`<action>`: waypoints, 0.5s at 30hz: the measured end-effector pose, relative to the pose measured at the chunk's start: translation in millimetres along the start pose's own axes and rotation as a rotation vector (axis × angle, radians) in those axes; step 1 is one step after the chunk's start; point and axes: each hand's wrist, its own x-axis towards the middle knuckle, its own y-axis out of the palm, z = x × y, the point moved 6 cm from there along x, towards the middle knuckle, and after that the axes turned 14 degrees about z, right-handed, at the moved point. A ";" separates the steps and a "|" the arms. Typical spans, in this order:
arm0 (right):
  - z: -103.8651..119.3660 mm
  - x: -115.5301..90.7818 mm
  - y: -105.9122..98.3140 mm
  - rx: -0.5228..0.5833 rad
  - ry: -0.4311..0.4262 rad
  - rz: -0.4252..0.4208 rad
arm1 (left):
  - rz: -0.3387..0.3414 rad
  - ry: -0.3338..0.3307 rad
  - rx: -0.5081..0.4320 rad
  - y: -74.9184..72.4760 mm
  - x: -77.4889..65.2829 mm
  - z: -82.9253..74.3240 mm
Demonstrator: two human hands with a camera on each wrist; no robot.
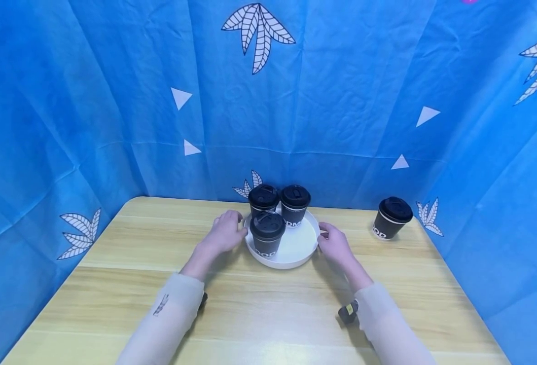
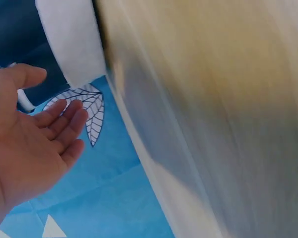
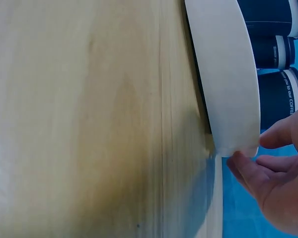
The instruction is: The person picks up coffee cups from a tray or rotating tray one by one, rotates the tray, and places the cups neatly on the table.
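Head view shows both hands at a white tray [image 1: 295,253] in the middle of the wooden table [image 1: 113,253], one on each side. Three black cups with black lids stand upright on the tray, crowded toward its left and far part: a front cup [image 1: 267,233], a back left cup [image 1: 263,198] and a back right cup [image 1: 295,204], all touching or just beside one another. The left hand [image 1: 224,232] lies at the tray's left edge, next to the front cup; its grip is loose, fingers lightly bent and holding nothing, and the left wrist view shows the same open palm [image 2: 25,148] with relaxed fingers [image 2: 69,119] just beside the tray's rim [image 2: 72,39], though whether it touches the rim is hard to tell. The right hand [image 1: 336,243] is at the tray's right edge; in the right wrist view its fingertips [image 3: 241,163] meet the rim [image 3: 228,99] from below and its thumb rests near the top edge, a light pinch on the tray. A fourth cup [image 1: 391,218], also lidded and upright, stands alone on the table well to the right, near the far right corner. Blue cloth [image 1: 341,76] printed with white leaves and triangles hangs round the table on three sides.
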 end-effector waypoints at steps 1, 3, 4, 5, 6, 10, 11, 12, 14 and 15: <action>0.2 -1.0 0.3 -0.001 0.002 -0.001 | -0.008 -0.006 -0.036 -1.1 -1.4 -0.1; 0.4 -3.2 0.9 0.002 0.005 -0.001 | -0.017 -0.021 -0.101 -2.5 -3.6 0.1; 0.3 -4.3 1.1 0.006 0.007 -0.001 | -0.016 -0.028 -0.133 -2.8 -4.7 0.3; 0.1 -5.5 1.6 0.007 0.008 0.000 | -0.013 -0.034 -0.168 -2.8 -5.7 0.4; -0.3 -6.4 1.7 0.017 0.012 0.001 | -0.011 -0.037 -0.198 -2.7 -6.9 0.2; -1.9 -9.9 2.5 0.044 0.020 0.004 | -0.002 -0.072 -0.297 -0.8 -10.3 1.6; -2.0 -10.8 2.8 0.054 0.022 0.007 | 0.002 -0.085 -0.311 0.2 -11.0 2.1; -2.1 -11.6 3.2 0.065 0.025 0.011 | 0.005 -0.098 -0.321 0.9 -11.7 2.5; -2.3 -13.4 3.9 0.076 0.032 0.017 | 0.011 -0.121 -0.336 2.7 -12.5 3.1; -2.6 -14.4 4.2 0.080 0.036 0.021 | 0.015 -0.132 -0.344 3.9 -12.7 3.5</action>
